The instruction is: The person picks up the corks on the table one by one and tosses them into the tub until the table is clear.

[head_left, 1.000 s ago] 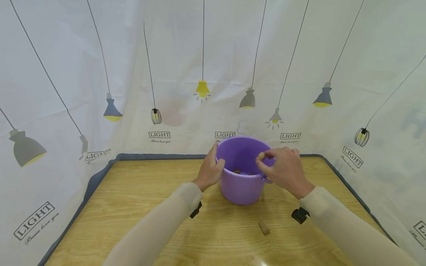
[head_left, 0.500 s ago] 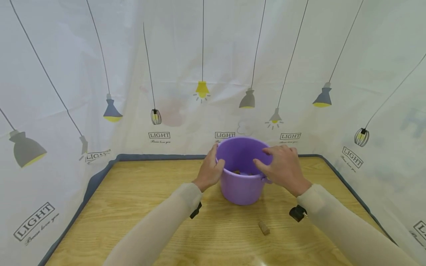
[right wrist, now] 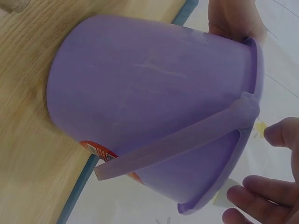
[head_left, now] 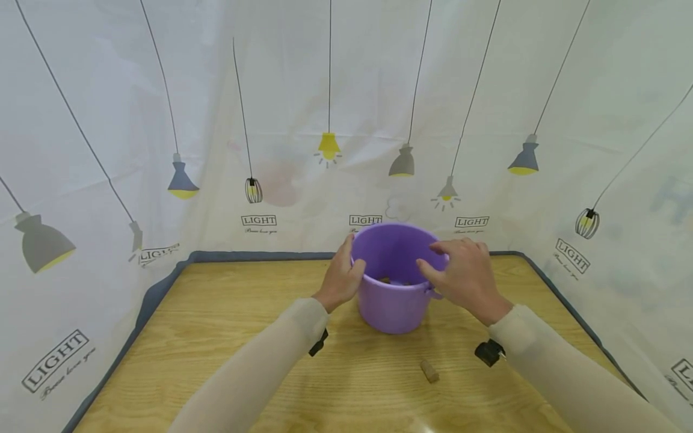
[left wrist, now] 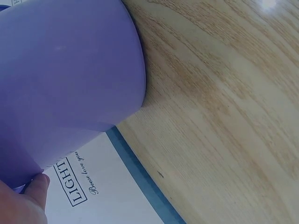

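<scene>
A purple bucket (head_left: pixel 393 310) stands upright on the wooden table, its handle (right wrist: pixel 173 142) hanging down along the side. My left hand (head_left: pixel 342 278) holds the left of its rim, thumb on the near side and fingers at the outer wall. Over the right part of the rim is my right hand (head_left: pixel 464 275), thumb and fingers spread apart with nothing between them. Inside the bucket, small brown corks (head_left: pixel 385 280) show at the bottom, partly hidden by the front wall. Another cork (head_left: pixel 430 371) lies on the table in front of the bucket.
The wooden table (head_left: pixel 243 337) ends at a dark blue border (head_left: pixel 260 256). White cloth (head_left: pixel 303 78) printed with hanging lamps rises behind and at both sides. A red label (right wrist: pixel 100 151) sits on the bucket's wall under the handle.
One second ago my right hand pinched a cork over the bucket. It has let go, and its fingers are now parted. The left hand and the bucket have stayed in place.
</scene>
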Demonstrator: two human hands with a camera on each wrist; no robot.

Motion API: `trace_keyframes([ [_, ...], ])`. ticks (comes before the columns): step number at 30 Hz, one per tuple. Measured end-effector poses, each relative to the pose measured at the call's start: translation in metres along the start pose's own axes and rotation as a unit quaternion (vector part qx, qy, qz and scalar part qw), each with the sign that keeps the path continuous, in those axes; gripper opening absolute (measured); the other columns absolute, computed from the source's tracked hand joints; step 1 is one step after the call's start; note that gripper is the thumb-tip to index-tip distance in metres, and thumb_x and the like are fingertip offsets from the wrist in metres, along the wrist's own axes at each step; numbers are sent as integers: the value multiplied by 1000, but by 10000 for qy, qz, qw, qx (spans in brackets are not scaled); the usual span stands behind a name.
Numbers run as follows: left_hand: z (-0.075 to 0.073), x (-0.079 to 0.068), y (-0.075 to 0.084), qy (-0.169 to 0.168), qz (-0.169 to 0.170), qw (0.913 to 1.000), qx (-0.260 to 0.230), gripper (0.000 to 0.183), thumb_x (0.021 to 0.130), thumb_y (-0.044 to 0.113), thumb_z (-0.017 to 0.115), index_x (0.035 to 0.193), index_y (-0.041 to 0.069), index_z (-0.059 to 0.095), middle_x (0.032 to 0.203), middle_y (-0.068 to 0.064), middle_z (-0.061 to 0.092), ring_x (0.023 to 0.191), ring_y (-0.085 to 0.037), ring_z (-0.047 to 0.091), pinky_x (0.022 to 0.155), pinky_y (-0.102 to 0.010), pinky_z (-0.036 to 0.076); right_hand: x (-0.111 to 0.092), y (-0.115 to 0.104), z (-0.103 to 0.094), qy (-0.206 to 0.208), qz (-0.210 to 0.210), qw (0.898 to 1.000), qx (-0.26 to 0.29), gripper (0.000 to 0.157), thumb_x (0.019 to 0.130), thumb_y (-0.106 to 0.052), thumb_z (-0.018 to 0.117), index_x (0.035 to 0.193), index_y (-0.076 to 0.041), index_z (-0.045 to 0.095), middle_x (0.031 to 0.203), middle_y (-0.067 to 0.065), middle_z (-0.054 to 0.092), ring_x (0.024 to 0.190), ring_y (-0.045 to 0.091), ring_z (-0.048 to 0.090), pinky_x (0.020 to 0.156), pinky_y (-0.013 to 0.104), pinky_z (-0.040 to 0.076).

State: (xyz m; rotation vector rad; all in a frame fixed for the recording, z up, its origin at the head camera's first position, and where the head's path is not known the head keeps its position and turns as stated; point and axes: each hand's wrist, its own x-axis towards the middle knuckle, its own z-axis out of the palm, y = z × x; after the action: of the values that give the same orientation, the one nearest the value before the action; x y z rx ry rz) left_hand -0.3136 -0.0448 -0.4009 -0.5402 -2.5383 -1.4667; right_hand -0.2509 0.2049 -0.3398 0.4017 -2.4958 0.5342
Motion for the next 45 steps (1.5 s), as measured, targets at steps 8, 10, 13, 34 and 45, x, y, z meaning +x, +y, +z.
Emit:
trace_keyframes([
  [8,0,1,0,17,11,10000,-60,73,97,16,40,164,5,13,167,-15,25,151,-30,30,123,-45,26,-6,4,0,310,-162,9993,160,36,88,-32,78,106,-2,78,103,14,77,101,38,65,87,58,39],
  [10,1,1,-1,14,23,10000,-64,73,97,16,40,164,5,13,167,-15,26,150,-29,31,122,-45,27,-7,5,0,382,-202,9989,196,35,87,-32,78,105,-2,78,102,14,77,100,38,65,87,58,39],
  [13,1,1,-2,22,53,10000,-54,73,97,18,40,164,5,13,167,-15,26,150,-30,31,122,-45,27,-10,5,-2,444,-228,9985,239,34,86,-31,79,104,-2,78,102,14,77,100,38,65,87,57,39],
  [34,2,2,-5,35,32,10000,42,75,96,22,38,164,6,14,167,-14,26,150,-30,31,122,-46,27,-31,8,-15,632,-327,9968,362,30,84,-28,81,101,-3,79,98,11,78,97,36,66,84,56,42],
  [45,3,2,-5,69,-5,9999,111,73,97,21,39,164,5,15,167,-15,26,150,-31,30,122,-47,26,-37,9,-19,710,-415,9960,355,31,83,-27,82,105,-5,80,96,11,78,93,36,66,87,59,42],
])
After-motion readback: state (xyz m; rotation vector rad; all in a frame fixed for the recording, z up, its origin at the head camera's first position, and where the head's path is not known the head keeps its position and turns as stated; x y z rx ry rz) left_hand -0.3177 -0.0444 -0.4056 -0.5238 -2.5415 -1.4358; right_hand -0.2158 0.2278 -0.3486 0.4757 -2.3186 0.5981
